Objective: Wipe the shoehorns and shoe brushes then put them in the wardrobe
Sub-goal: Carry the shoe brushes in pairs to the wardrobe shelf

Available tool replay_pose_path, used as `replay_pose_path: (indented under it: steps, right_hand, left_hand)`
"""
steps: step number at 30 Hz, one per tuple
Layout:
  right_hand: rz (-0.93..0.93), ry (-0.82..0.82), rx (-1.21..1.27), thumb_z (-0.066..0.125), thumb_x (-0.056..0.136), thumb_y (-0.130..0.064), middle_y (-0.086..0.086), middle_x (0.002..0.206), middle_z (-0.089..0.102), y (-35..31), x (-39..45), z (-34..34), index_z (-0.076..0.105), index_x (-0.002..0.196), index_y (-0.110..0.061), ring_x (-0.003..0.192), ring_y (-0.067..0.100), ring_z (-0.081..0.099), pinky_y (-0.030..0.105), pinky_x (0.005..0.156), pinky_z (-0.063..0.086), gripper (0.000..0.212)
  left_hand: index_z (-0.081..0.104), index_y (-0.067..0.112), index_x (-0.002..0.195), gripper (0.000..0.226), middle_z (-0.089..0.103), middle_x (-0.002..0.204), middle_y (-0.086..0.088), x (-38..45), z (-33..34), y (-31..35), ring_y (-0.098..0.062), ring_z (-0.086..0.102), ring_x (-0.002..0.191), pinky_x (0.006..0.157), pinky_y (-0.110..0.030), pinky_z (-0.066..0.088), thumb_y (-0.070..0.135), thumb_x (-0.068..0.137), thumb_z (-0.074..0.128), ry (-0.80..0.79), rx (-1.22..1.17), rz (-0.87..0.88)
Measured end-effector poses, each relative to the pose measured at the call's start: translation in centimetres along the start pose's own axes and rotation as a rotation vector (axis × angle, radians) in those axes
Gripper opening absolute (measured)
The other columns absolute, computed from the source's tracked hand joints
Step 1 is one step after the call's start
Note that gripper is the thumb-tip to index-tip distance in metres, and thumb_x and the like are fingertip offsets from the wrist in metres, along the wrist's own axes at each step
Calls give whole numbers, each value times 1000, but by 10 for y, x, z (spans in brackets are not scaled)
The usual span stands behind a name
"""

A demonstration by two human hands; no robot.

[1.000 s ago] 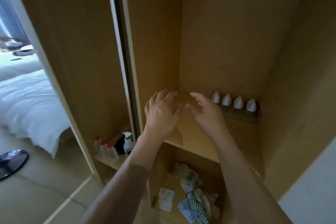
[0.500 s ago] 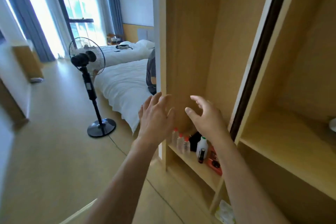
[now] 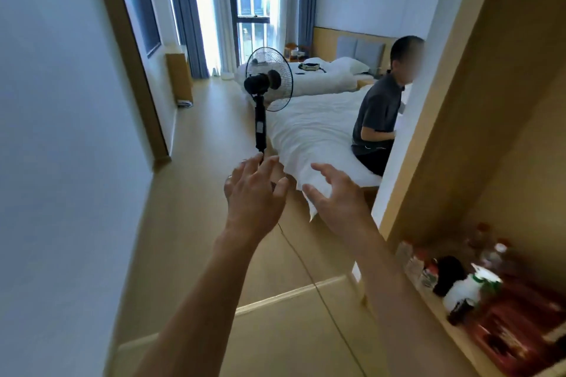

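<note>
My left hand (image 3: 255,193) and my right hand (image 3: 338,196) are held out in front of me at chest height, fingers spread and relaxed, holding nothing. They hover over the wooden floor, apart from everything. The wooden wardrobe (image 3: 477,119) fills the right edge of the view, with only its side panel and a low shelf showing. No shoehorn, shoe brush or cloth is in view.
Several bottles and a white spray bottle (image 3: 465,288) stand on the wardrobe's low shelf. A black standing fan (image 3: 268,82) is ahead, its cord (image 3: 318,288) running across the floor. A person (image 3: 379,110) sits on the white bed (image 3: 309,131). A white wall (image 3: 61,162) is left.
My view has swung left, away from the wardrobe's inside toward the bedroom. Both hands stay raised, open and empty in front of me.
</note>
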State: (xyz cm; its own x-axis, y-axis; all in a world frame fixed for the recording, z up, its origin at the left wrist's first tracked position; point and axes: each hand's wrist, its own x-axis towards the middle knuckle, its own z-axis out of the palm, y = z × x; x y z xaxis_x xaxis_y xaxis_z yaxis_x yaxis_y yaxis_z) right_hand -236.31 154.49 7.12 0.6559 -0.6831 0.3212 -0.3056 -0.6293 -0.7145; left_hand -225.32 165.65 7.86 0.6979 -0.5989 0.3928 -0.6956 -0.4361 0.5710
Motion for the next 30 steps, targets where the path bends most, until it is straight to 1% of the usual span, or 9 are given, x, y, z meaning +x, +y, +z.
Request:
replay_pose_path:
  steps: [4, 8, 9, 11, 13, 15, 22, 26, 30]
  right_hand:
    - [-65, -74, 11, 64, 95, -36, 1, 143, 53, -14, 46, 47, 50, 143, -27, 129, 15, 50, 21, 97, 37, 51]
    - [-98, -102, 50, 64, 91, -46, -8, 140, 56, -22, 104, 92, 50, 138, -37, 116, 10, 57, 29, 97, 45, 50]
    - [-115, -110, 75, 65, 91, -45, -8, 140, 57, -24, 120, 103, 51, 138, -36, 115, 9, 56, 26, 96, 42, 50]
    - [-141, -139, 133, 65, 92, -42, -5, 140, 55, -25, 153, 123, 51, 139, -33, 124, 11, 53, 22, 96, 36, 50]
    - [-165, -172, 157, 64, 93, -40, -5, 141, 54, -27, 189, 138, 50, 141, -32, 129, 13, 50, 24, 98, 36, 50]
    - [-178, -194, 179, 63, 94, -38, -5, 141, 54, -30, 226, 149, 50, 141, -30, 129, 13, 50, 27, 101, 39, 49]
    - [-266, -221, 166, 63, 95, -36, -5, 141, 55, -43, 350, 193, 51, 141, -26, 129, 11, 50, 19, 98, 32, 49]
    - [-270, -278, 168, 63, 95, -37, -5, 145, 52, -46, 398, 228, 49, 143, -27, 132, 13, 48, 30, 107, 37, 52]
    - [-265, -288, 163, 64, 94, -37, -5, 143, 53, -48, 448, 269, 49, 143, -27, 132, 12, 48, 33, 108, 38, 52]
  left_hand:
    - [44, 32, 142, 48, 32, 155, 4, 32, -10, -44, -20, 21, 144, 116, -46, 15, 37, 95, 52, 36, 44, -88]
    - [45, 30, 141, 47, 34, 154, 2, 79, -16, -79, -21, 24, 144, 116, -47, 18, 36, 95, 52, 102, 91, -139]
    - [45, 30, 141, 46, 35, 154, 2, 93, -16, -86, -21, 25, 144, 116, -47, 19, 36, 95, 52, 119, 93, -151]
    - [44, 31, 141, 46, 34, 154, 3, 122, -14, -99, -21, 23, 144, 116, -47, 18, 36, 96, 52, 144, 92, -178]
    - [43, 32, 141, 46, 33, 155, 4, 154, -11, -109, -20, 21, 145, 116, -46, 16, 37, 96, 51, 164, 95, -204]
    - [43, 32, 141, 46, 32, 155, 5, 191, -9, -118, -20, 22, 145, 117, -46, 16, 37, 97, 51, 185, 108, -218]
    - [41, 32, 142, 46, 33, 155, 4, 299, -1, -160, -20, 23, 145, 118, -47, 18, 38, 97, 50, 259, 170, -273]
    - [41, 32, 143, 47, 31, 156, 5, 347, 6, -194, -18, 20, 146, 118, -45, 15, 37, 97, 50, 283, 160, -306]
    - [40, 33, 144, 48, 30, 156, 5, 397, 11, -234, -18, 20, 146, 118, -44, 15, 39, 97, 49, 286, 164, -315]
